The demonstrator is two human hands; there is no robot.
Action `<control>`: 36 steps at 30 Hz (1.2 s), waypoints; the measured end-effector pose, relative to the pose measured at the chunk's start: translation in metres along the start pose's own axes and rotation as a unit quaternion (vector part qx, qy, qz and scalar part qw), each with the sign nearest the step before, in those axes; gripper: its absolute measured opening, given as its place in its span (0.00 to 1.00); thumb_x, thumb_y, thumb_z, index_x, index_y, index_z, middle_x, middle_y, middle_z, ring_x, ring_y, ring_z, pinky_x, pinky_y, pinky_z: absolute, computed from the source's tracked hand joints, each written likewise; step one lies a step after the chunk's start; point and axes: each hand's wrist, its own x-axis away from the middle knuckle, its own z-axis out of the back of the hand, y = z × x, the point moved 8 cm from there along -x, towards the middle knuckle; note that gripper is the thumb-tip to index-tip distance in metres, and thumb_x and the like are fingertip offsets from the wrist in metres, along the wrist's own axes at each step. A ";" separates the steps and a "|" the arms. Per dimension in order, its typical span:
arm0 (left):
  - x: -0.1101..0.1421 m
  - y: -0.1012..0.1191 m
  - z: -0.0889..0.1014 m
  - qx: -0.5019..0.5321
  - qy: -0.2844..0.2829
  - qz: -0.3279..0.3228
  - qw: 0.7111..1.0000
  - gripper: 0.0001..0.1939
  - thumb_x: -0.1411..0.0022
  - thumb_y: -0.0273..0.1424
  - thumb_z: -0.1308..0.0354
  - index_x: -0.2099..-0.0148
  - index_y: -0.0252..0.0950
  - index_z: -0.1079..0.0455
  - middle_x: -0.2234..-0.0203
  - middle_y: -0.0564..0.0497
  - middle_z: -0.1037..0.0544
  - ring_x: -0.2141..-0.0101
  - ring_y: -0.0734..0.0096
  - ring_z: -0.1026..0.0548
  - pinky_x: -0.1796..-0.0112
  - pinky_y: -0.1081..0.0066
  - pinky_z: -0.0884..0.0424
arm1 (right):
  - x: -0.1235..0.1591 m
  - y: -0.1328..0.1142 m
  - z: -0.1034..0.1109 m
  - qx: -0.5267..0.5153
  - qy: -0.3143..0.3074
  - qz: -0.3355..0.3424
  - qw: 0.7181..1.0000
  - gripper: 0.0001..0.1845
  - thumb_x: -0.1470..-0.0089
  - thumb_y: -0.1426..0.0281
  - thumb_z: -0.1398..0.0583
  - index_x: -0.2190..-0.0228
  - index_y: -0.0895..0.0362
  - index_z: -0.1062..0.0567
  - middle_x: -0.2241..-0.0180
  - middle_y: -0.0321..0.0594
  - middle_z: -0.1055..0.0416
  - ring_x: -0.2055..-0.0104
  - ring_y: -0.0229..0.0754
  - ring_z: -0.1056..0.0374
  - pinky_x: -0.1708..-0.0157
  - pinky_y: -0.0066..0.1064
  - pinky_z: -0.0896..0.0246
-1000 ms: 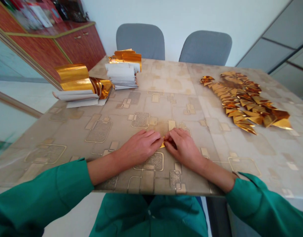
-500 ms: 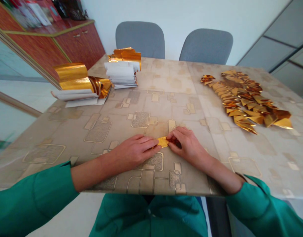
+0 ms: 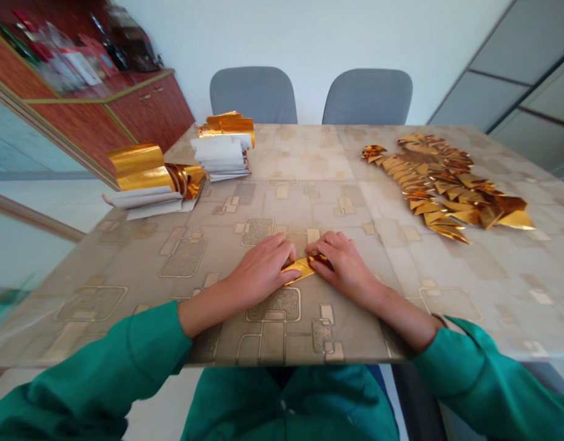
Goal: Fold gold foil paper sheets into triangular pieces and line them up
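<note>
- The left hand (image 3: 262, 271) lies on the surface (image 3: 300, 153) with its fingers curled, fingertips at the left end of a folded gold foil strip (image 3: 299, 268). I cannot tell whether this grip is actually clamping the strip or only touching it.
- The right hand (image 3: 344, 262) is closed over the strip's right end, its grip pinning that end down with the fingers curled over it.
- The strip lies flat on the surface between the two hands, near the edge closest to the person, slanting slightly. Its right end is partly hidden under the right hand's fingers.
- Green sleeves (image 3: 125, 349) cover both arms.
- Well to the right, a long pile of gold foil triangles (image 3: 441, 190) lies overlapping on the surface.
- At the far left, a roll of gold foil on white paper (image 3: 144, 177) sits just in front of a stack of white paper with gold foil (image 3: 222, 150).
- Beyond the surface stand two grey chairs (image 3: 253, 95) and, to the left, a red wooden cabinet (image 3: 144, 113).
</note>
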 end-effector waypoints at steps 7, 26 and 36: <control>0.003 -0.008 -0.009 0.132 0.006 0.046 0.990 0.08 0.39 0.29 0.38 0.61 0.36 0.35 0.69 0.54 0.29 0.68 0.70 0.31 0.68 0.71 0.39 | -0.006 -0.002 0.003 -0.029 0.008 0.010 1.000 0.04 0.45 0.76 0.39 0.68 0.55 0.29 0.62 0.39 0.30 0.57 0.44 0.39 0.58 0.35 0.51; -0.003 0.000 0.033 0.255 0.202 -0.045 0.944 0.04 0.40 0.22 0.40 0.65 0.35 0.29 0.71 0.54 0.24 0.69 0.72 0.28 0.65 0.72 0.35 | -0.001 -0.013 0.048 -0.088 0.172 0.075 0.978 0.07 0.44 0.71 0.35 0.62 0.51 0.25 0.65 0.35 0.22 0.62 0.41 0.29 0.57 0.38 0.43; 0.010 0.014 0.047 0.082 0.317 -0.157 0.932 0.08 0.37 0.24 0.38 0.69 0.37 0.27 0.68 0.52 0.25 0.65 0.68 0.30 0.60 0.67 0.37 | -0.001 -0.030 0.051 -0.010 0.138 0.146 0.980 0.05 0.41 0.70 0.37 0.63 0.49 0.21 0.66 0.31 0.21 0.62 0.40 0.32 0.56 0.40 0.47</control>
